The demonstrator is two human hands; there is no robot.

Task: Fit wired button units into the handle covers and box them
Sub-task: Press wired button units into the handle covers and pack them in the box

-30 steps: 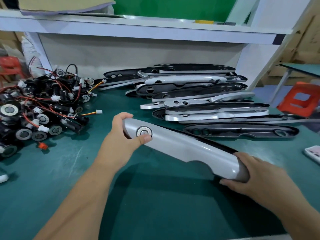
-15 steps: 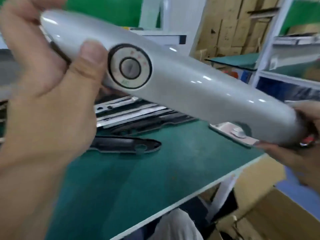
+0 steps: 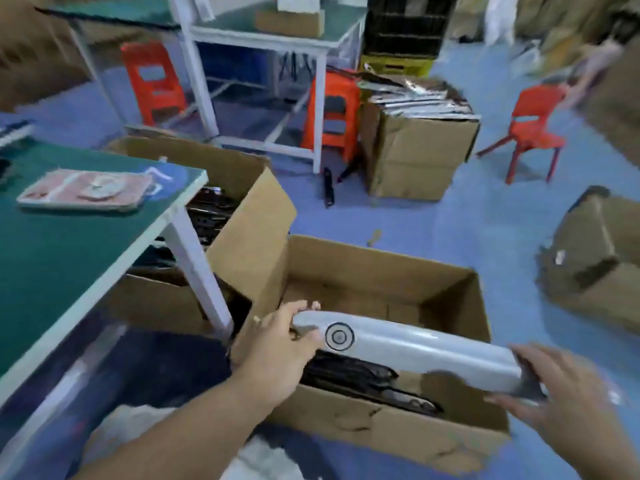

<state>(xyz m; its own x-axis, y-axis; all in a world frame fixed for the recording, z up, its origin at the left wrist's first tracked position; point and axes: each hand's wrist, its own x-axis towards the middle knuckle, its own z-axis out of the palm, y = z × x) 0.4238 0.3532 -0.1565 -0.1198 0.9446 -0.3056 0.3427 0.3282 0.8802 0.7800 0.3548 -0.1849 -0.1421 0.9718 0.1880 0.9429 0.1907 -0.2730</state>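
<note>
Here the handle cover [image 3: 415,348] is gripped at both ends by the left hand [image 3: 280,344] and right hand [image 3: 561,386], held over the box [image 3: 381,431]; counter [image 3: 52,258] seen at left.

Setting: small assembly and packing workshop, factory-type floor.

Evidence:
- blue floor [image 3: 485,209]
- green-topped table [image 3: 69,265] on white legs, near left
- second white-frame table [image 3: 270,43], far centre
- open cartons on floor: near carton [image 3: 381,271] holds dark moulded parts [image 3: 353,374]; second carton [image 3: 249,216] partly under table; far carton [image 3: 415,150] heaped with silvery parts
- orange plastic stools [image 3: 152,77], red chair [image 3: 533,129] far right
- stacked crates [image 3: 401,29], far
- grey handle cover [image 3: 415,344] with round button over near carton
</note>
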